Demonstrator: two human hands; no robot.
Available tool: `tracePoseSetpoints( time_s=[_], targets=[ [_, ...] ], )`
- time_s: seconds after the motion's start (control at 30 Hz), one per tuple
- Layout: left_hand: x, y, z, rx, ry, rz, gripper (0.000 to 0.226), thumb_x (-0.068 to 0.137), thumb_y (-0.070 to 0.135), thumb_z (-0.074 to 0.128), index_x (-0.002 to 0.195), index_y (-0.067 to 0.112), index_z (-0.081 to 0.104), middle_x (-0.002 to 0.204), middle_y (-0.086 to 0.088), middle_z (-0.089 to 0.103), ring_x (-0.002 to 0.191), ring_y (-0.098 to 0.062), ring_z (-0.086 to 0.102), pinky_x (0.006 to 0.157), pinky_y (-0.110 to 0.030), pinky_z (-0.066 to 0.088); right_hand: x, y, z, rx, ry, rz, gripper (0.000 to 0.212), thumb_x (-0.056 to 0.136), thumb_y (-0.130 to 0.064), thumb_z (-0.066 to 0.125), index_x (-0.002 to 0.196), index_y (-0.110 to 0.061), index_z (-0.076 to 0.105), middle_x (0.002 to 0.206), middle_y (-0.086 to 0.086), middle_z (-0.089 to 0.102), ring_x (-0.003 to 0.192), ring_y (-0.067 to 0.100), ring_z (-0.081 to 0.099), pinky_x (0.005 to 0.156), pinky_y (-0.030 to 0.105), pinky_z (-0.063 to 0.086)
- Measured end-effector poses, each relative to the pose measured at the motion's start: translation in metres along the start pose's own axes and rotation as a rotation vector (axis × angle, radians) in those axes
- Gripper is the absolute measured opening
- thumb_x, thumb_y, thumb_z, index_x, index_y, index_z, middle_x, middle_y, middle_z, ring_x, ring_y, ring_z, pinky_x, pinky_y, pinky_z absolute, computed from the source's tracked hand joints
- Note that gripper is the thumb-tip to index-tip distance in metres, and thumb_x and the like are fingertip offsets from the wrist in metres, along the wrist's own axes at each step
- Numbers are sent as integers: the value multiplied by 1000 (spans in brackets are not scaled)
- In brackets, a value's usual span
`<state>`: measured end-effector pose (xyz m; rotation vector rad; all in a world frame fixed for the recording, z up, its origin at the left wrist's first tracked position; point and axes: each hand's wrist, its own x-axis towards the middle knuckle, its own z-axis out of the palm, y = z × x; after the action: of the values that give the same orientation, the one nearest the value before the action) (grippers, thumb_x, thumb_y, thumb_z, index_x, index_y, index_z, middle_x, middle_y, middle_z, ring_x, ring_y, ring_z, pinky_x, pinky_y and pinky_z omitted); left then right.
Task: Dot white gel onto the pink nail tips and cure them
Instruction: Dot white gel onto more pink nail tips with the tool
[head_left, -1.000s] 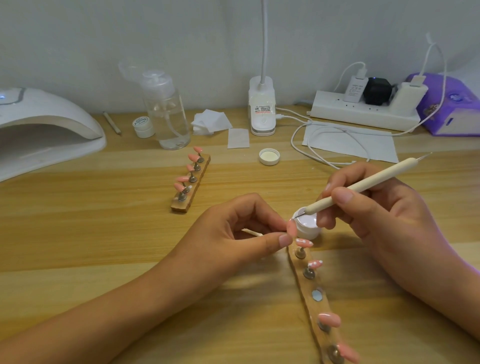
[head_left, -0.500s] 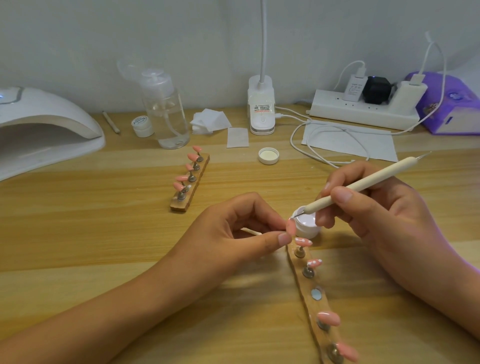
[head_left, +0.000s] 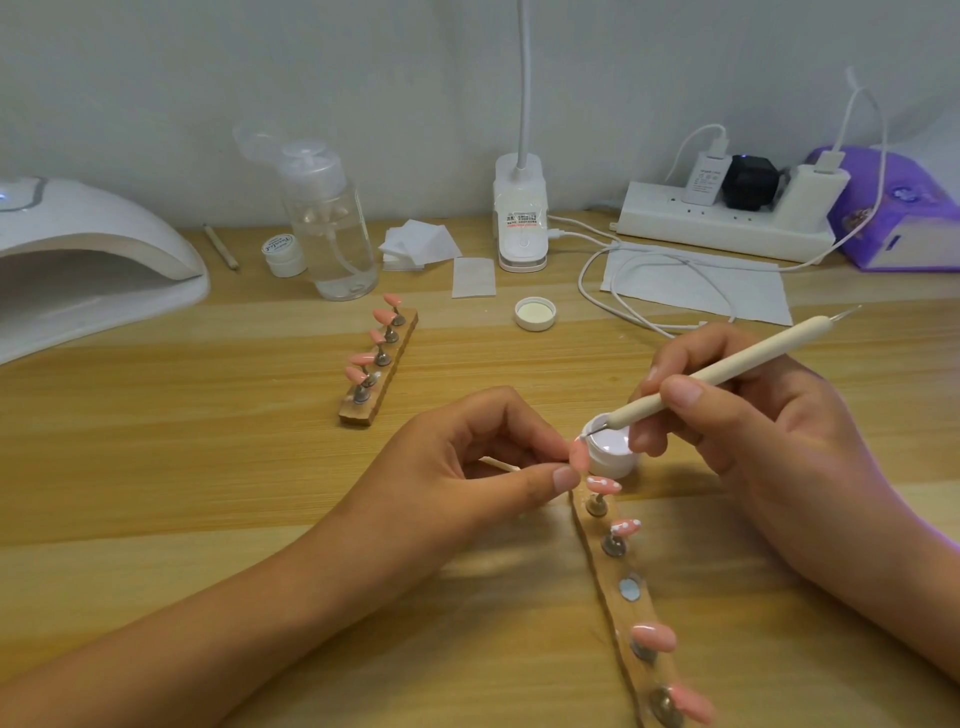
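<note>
My left hand (head_left: 470, 462) pinches a pink nail tip (head_left: 578, 453) on its small stand, held just left of the open white gel pot (head_left: 609, 451). My right hand (head_left: 748, 431) grips a cream dotting pen (head_left: 727, 370), and the pen's metal point dips into the pot at its left rim. Below the pot a wooden holder strip (head_left: 621, 608) runs toward me, carrying several pink tips; the two nearest the pot (head_left: 604, 485) show white dots, and one seat on the strip is empty. A second wooden strip (head_left: 378, 364) with several plain pink tips lies further back.
A white curing lamp (head_left: 88, 260) stands at the far left. Along the back are a clear pump bottle (head_left: 327, 234), a small jar (head_left: 283, 254), wipes (head_left: 418, 247), the pot's lid (head_left: 535, 313), a desk lamp base (head_left: 521, 218), a power strip (head_left: 727, 221) with cables, and a purple device (head_left: 898, 208).
Almost nothing has moved. The pen's point stays in the pot and has shifted only slightly; my left hand keeps the tip in the same place.
</note>
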<state>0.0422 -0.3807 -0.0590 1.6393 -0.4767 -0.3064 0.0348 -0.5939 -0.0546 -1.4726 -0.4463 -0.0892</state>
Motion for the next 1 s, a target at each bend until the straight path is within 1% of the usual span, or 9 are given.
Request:
tracePoseSetpoints(
  time_s=[0.13, 0.23, 0.37, 0.5, 0.63, 0.73, 0.83, 0.9, 1.0],
  targets=[
    [0, -1, -1, -2, -2, 1, 8, 77, 14, 75, 83, 17, 71, 84, 6, 72, 80, -7, 64, 73, -23, 53, 2, 1, -4, 1, 73, -26, 5, 81, -30, 65, 84, -27, 67, 73, 5, 65, 67, 16, 60, 68, 24, 52],
    [0, -2, -2, 0, -7, 3, 10, 80, 14, 75, 83, 23, 72, 84, 7, 71, 79, -5, 63, 72, -19, 53, 4, 1, -8, -114, 141, -57, 3, 81, -29, 60, 81, -28, 64, 69, 0, 60, 65, 10, 57, 66, 20, 49],
    [0, -2, -2, -24, 10, -17, 9, 78, 20, 72, 85, 26, 72, 85, 7, 70, 79, -4, 61, 71, -20, 53, 5, 4, -10, -313, 110, -11, 10, 86, -19, 56, 78, -25, 58, 65, -5, 54, 64, 5, 50, 64, 13, 43],
    [1, -1, -1, -37, 16, -28, 9, 78, 20, 70, 86, 24, 71, 82, 11, 69, 77, -4, 60, 72, -23, 53, 4, 3, -6, -417, 67, 8, 10, 85, -23, 55, 75, -26, 54, 64, -13, 50, 58, 1, 45, 57, 6, 35],
    [1, -1, -2, -47, 26, -35, 8, 78, 20, 70, 85, 22, 71, 83, 9, 70, 77, -6, 61, 71, -24, 53, 2, 0, -3, -487, 59, 19, 8, 83, -28, 55, 76, -26, 53, 65, -8, 50, 58, 2, 43, 56, 6, 34],
    [0, -1, -2, -41, 21, -32, 8, 78, 20, 71, 84, 26, 72, 82, 10, 70, 77, -5, 61, 71, -23, 53, 1, 0, -2, -548, 46, 14, 14, 79, -40, 51, 77, -26, 53, 71, 0, 52, 62, 13, 44, 57, 12, 36],
    [0, 0, -2, -43, 24, -36, 6, 79, 22, 71, 83, 26, 71, 80, 9, 69, 76, -6, 61, 70, -24, 53, 1, 0, -1, -566, 31, 6, 13, 79, -41, 50, 77, -29, 54, 73, 2, 54, 66, 19, 46, 57, 24, 39],
    [0, 0, -2, -48, 23, -36, 5, 79, 23, 71, 83, 25, 71, 79, 8, 69, 75, -7, 61, 70, -24, 52, 1, 1, -1, -570, 33, 4, 13, 79, -40, 50, 77, -28, 54, 74, 3, 54, 66, 19, 46, 57, 26, 39],
    [0, 0, -2, -65, 17, -35, 4, 79, 23, 71, 82, 25, 71, 77, 7, 69, 73, -7, 60, 69, -21, 52, 1, 2, -2, -549, 49, 7, 13, 79, -40, 51, 77, -27, 54, 71, 1, 52, 60, 13, 44, 55, 17, 36]
  ],
)
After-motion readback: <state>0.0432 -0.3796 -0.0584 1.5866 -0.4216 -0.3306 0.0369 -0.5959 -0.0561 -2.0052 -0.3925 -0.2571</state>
